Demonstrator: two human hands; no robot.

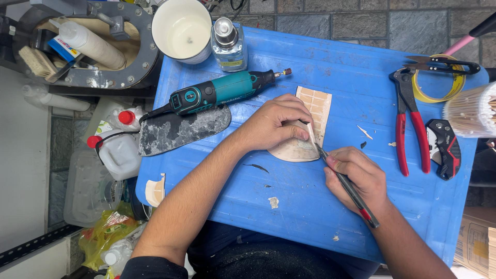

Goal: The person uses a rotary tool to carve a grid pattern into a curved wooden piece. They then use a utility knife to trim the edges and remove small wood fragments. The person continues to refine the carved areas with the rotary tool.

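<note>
I see the pale wooden workpiece (310,129) lying flat near the middle of the blue tabletop (330,67). Its scored, grid-marked end points toward the far edge; its rounded end points toward the near edge. The long axis runs near to far, tilted slightly.

My left hand (274,124) lies directly on the workpiece. The fingers (294,111) are curled together and press down on its left half, with the fingertips at a thin upright strip of wood on the piece. This hand is the nearer of the two to the workpiece, since it is in full contact.

My right hand (359,178) sits just beside the workpiece, toward the near right corner of the tabletop. Its fingers are closed around a slim dark knife (345,183) with a red end. The tool's axis slants from the near right up toward the far left. Its tip touches the workpiece at the right edge of the rounded end, just beside the left fingertips.

The teal rotary tool (217,93) lies just beyond the left hand, toward the far edge. The red-handled pliers (408,119) lie well apart, near the right edge.
</note>
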